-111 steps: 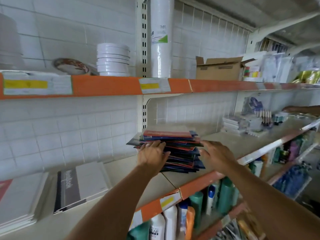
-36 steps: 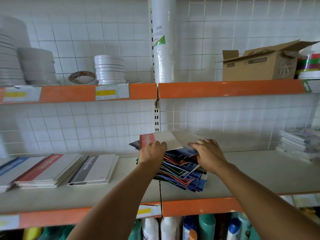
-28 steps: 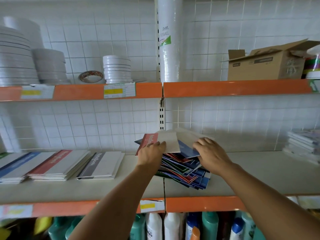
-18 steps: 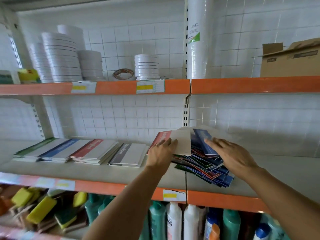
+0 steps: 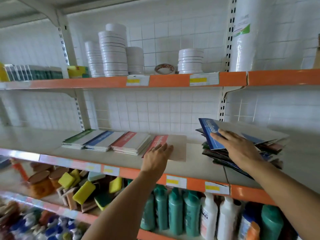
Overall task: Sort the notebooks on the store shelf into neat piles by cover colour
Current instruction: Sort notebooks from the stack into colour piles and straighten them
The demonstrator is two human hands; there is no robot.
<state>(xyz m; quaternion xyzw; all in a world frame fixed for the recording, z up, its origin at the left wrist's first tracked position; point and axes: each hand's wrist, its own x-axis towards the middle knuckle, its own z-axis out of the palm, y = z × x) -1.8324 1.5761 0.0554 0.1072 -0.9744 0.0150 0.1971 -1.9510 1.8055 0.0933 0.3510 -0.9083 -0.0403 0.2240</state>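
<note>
Head view. Landmark: the cream middle shelf with orange front edge, against white tiled wall.

Left hand lies with fingers straight on a red-spined notebook with pale grey cover, which sits over the shelf roughly mid-length, skewed; whether it lies flat or is slightly lifted cannot be told. Thumb hidden, so a grip cannot be confirmed.

Right hand, fingers extended and fairly flat, presses on a blue-spined notebook with white lettering, tilted up at its far end. That notebook tops a messy heap of mixed dark, red and blue notebooks at the shelf's right part.

Left of the red-spined notebook, on the same shelf, 3 tidy piles side by side, edges touching or overlapping: red-spined pile nearest it, blue-spined pile next, green-spined pile farthest left.

Shelf above: stacks of white round tape rolls, 1 patterned tape roll, a tall white wrapped roll at right.

Shelf below: yellow and green sponges at left, teal plastic bottles and white bottles under the hands.
</note>
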